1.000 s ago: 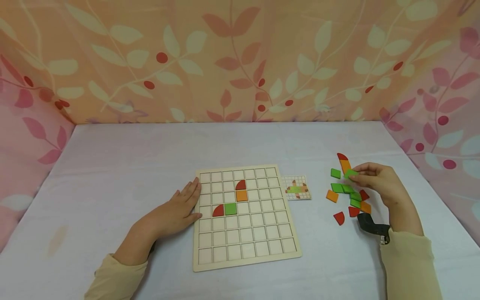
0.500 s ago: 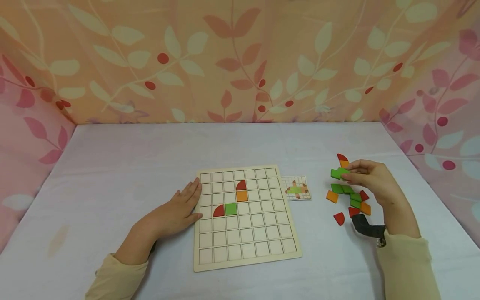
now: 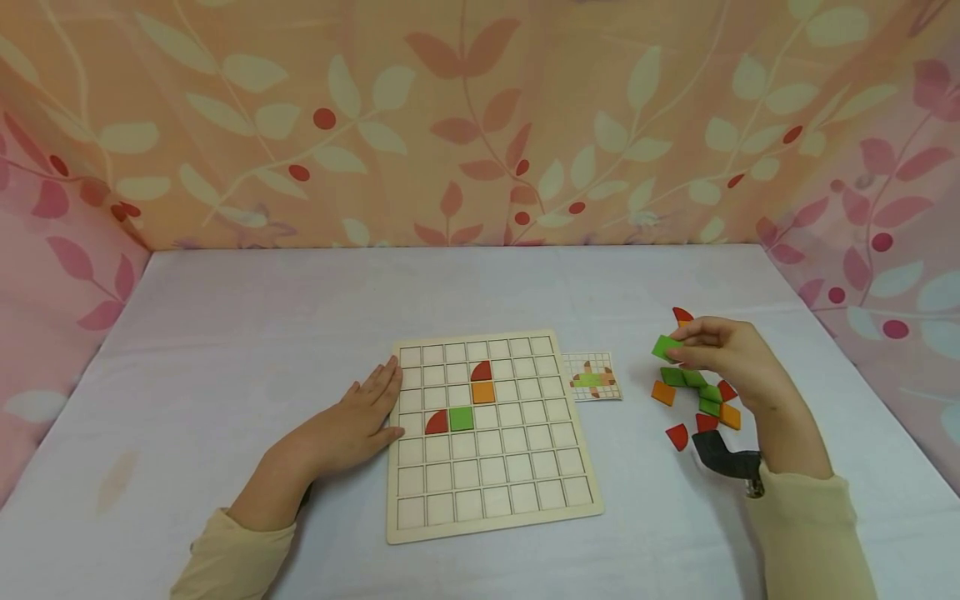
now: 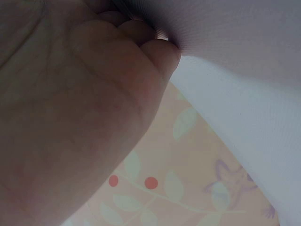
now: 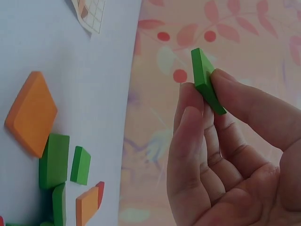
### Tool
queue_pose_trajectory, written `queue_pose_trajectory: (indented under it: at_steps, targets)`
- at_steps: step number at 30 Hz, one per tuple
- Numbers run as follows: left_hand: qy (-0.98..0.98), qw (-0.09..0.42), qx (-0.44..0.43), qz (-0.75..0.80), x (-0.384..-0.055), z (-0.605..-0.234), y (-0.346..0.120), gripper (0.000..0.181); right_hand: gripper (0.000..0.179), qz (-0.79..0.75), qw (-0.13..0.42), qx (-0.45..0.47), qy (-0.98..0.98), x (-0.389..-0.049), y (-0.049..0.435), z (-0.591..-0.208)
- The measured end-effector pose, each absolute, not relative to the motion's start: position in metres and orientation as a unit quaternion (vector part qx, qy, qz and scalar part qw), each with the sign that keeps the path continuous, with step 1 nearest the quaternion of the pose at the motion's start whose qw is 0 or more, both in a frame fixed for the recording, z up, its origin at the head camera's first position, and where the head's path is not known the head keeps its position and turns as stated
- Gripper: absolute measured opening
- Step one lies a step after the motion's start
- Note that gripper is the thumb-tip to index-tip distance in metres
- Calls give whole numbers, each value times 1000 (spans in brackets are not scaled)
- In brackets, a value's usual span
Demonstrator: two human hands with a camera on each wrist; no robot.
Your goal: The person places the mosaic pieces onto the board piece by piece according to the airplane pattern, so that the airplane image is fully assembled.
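Observation:
My right hand (image 3: 720, 346) pinches a green square tile (image 5: 203, 77) between thumb and fingers, raised over the far end of the loose pile. My left hand (image 3: 348, 421) lies with fingers extended along the left edge of the wooden grid board (image 3: 495, 521). On the board sit a red quarter-round tile (image 3: 481, 371) above an orange square tile (image 3: 483, 392). Lower left, another red quarter-round tile (image 3: 437, 422) adjoins a green square tile (image 3: 461, 418). In the left wrist view, the hand's underside fills much of the picture.
Loose green tiles (image 3: 710, 406), orange tiles (image 3: 663, 393) and red quarter-round tiles (image 3: 677, 437) lie below my right hand. A small pattern card (image 3: 592, 377) touches the board's right side. Patterned curtains (image 3: 480, 125) border the white table (image 3: 262, 308).
My right hand has moved left with the green tile, which now overlaps the spot where another green tile lay in view. The left hand has stayed at the board's edge.

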State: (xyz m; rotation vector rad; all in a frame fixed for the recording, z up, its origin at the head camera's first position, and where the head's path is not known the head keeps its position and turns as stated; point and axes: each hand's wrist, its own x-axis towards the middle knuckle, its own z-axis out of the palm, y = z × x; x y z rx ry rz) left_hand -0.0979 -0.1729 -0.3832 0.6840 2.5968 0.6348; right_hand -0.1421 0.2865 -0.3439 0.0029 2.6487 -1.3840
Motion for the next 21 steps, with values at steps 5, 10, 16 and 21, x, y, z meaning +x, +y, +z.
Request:
queue_pose_trajectory:
  at_steps: [5, 10, 16, 21]
  targets:
    - [924, 188, 242, 227, -98, -383, -173, 72, 32, -467, 87, -5, 880, -141, 280, -342]
    - [924, 186, 244, 228, -97, -384, -173, 72, 32, -461, 94, -8, 883, -140, 275, -341]
    - [924, 186, 245, 226, -97, -384, -173, 73, 33, -451, 97, -7, 887, -140, 271, -341]
    - [924, 185, 246, 225, -97, -384, -173, 72, 35, -448, 101, -4, 888, -140, 267, -341]
